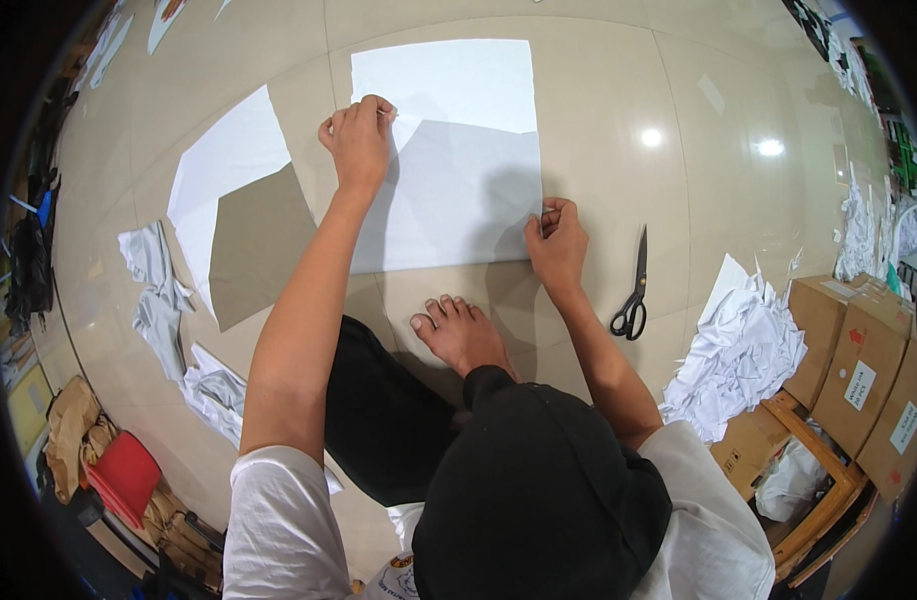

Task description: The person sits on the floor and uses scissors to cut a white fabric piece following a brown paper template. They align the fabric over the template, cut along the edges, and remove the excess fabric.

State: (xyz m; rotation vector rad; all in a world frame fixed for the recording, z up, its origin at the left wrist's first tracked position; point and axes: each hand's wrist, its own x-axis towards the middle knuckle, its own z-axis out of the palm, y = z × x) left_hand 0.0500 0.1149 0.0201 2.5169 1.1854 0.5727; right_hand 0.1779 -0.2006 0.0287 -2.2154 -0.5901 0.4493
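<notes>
A white sheet (433, 75), cloth or paper, lies flat on the floor in front of me. Its lower part looks greyer, and I cannot tell whether that is a second layer or shade. At its upper left side my left hand (360, 140) is closed in a pinch, fingertips over the sheet; the exact bit between them is too small to make out. Along the lower right edge my right hand (558, 245) has thumb and fingers pinched on the sheet's border. Black-handled scissors (633, 290) rest on the floor to the right of that hand.
Left of the sheet lie another white piece (228, 150) and a brownish-grey piece (263, 245). White scraps (156, 290) trail down the left. A heap of crumpled white cloth (743, 345) sits beside cardboard boxes (858, 350) at right. My bare foot (463, 335) is just below the sheet.
</notes>
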